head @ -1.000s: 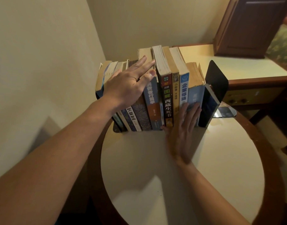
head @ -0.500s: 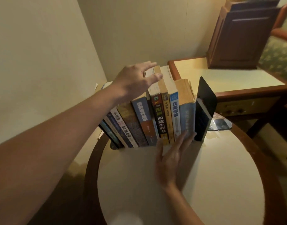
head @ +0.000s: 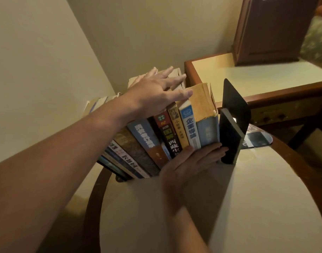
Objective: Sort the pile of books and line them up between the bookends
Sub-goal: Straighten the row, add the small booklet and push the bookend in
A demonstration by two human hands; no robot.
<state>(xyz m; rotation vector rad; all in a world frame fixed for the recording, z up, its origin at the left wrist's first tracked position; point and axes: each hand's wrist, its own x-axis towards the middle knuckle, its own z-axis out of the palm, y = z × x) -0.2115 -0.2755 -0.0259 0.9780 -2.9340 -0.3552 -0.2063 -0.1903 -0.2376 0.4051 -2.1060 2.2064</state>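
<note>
several books (head: pixel 145 136): left hand (head: pixel 156 95) atop, right hand (head: pixel 185 167) bracing.

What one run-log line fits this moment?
books: standing in row, leftmost tilted | left hand: flat on their tops | right hand: fingers flat against lower spines | bookend: upright at right end

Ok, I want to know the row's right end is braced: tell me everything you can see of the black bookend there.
The flat black bookend is a thin matte plate, seemingly metal, with a rounded top corner. It stands upright on the round cream table at the row's right end, rising above the slim dark book standing against its inner face. Straight fingers of the right hand reach only that book, not the plate. Its foot is unclear.
</note>
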